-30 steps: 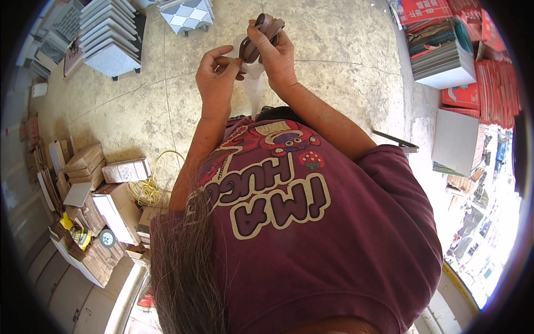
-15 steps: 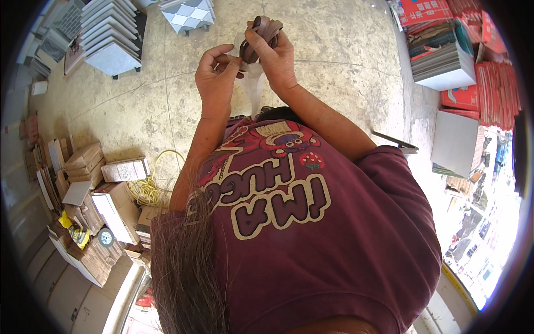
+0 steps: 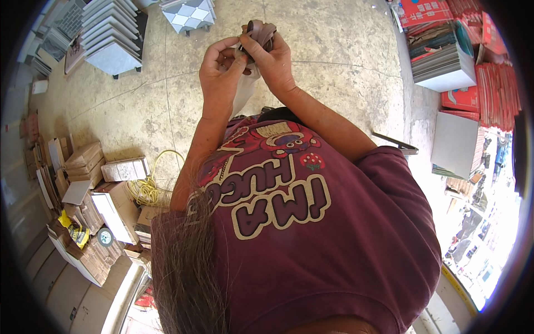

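My right hand (image 3: 273, 62) is closed around a bundle of brown, ribbon-like bands (image 3: 261, 32) bent into loops. Against its lower left side, my left hand (image 3: 219, 69) is closed, thumb and fingertips pinched together on a pale, thin strip (image 3: 245, 92). That strip hangs from between the hands toward my waist, and looks like film or paper; its exact material cannot be made out. Both hands nearly touch, raised in front of my chest. The fingers partly hide the lower part of the bundle and the upper end of the strip.
Tile display racks (image 3: 114, 58) stand at the far left, with a patterned tile stand (image 3: 189, 16) beside them. Cardboard boxes (image 3: 83, 158) and a coiled yellow cord (image 3: 143, 190) lie at left. Red boxes (image 3: 425, 10) and stacked tiles (image 3: 445, 69) line the right.
My left hand has moved slightly up and right, closer to the bundle, and its fingers have curled in. The pale strip has swung left and looks broader. The bundle has tilted a little.
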The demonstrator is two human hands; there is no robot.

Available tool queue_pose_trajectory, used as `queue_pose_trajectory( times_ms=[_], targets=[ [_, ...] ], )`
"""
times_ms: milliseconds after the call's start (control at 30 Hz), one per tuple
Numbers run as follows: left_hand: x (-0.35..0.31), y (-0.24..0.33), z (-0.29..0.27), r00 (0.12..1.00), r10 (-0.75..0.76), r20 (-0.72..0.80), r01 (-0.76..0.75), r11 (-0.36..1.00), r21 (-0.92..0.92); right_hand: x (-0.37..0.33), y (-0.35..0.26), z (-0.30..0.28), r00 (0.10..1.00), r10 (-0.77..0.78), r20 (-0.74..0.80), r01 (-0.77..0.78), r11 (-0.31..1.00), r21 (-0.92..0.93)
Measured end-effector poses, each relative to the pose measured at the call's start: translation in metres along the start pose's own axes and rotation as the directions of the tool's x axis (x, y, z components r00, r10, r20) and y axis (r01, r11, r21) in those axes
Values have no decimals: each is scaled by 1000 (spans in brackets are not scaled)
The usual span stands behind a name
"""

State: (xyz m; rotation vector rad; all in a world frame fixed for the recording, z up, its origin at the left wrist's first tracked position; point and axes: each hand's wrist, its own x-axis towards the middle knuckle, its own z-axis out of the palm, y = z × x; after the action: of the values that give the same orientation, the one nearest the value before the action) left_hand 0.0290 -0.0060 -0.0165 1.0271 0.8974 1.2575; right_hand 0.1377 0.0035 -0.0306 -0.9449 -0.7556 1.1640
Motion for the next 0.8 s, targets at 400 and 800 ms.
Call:
queue_pose_trajectory(
  times_ms=[400,800],
  targets=[
    [3,-2,-5,1000,5,31,-7,997,82,-3,6,3,992,-47,117,53,998,-42],
    [5,8,-7,975,-220,30,221,975,-15,6,11,-11,922,-253,295,382,722,-577]
  ],
)
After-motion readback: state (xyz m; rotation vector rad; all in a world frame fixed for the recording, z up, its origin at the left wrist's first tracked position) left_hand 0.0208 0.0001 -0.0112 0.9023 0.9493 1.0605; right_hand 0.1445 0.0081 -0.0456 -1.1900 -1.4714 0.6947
